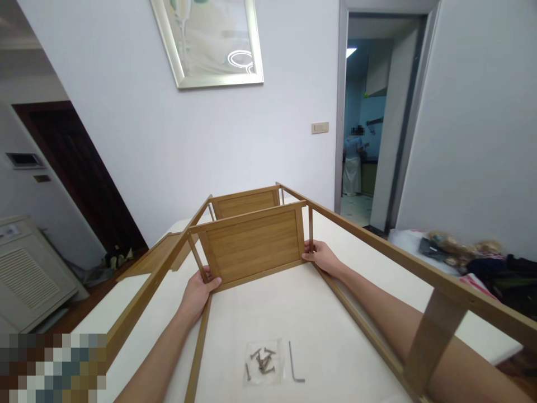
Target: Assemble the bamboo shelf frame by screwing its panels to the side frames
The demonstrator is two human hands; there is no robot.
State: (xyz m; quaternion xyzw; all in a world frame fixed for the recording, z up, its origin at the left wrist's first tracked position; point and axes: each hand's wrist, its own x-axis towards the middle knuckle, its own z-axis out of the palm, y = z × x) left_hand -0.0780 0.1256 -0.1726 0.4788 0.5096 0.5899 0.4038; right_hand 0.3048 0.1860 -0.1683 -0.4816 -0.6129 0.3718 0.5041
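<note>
A wooden shelf frame lies across the white table, its long rails running away from me. Between the rails stands a wooden panel, with a second panel farther back. My left hand is closed on the lower left corner of the nearer panel, thumb on its face. At the lower right corner, my right hand grips the panel's edge beside an upright of the frame. Nearer to me, a clear plastic bag with several screws lies beside an L-shaped hex key.
The white table stands close to a wall. Another wooden panel rests at its left side. Bagged items and cloth are heaped at the right. Through the doorway, a person stands in another room. A white cabinet is at the left.
</note>
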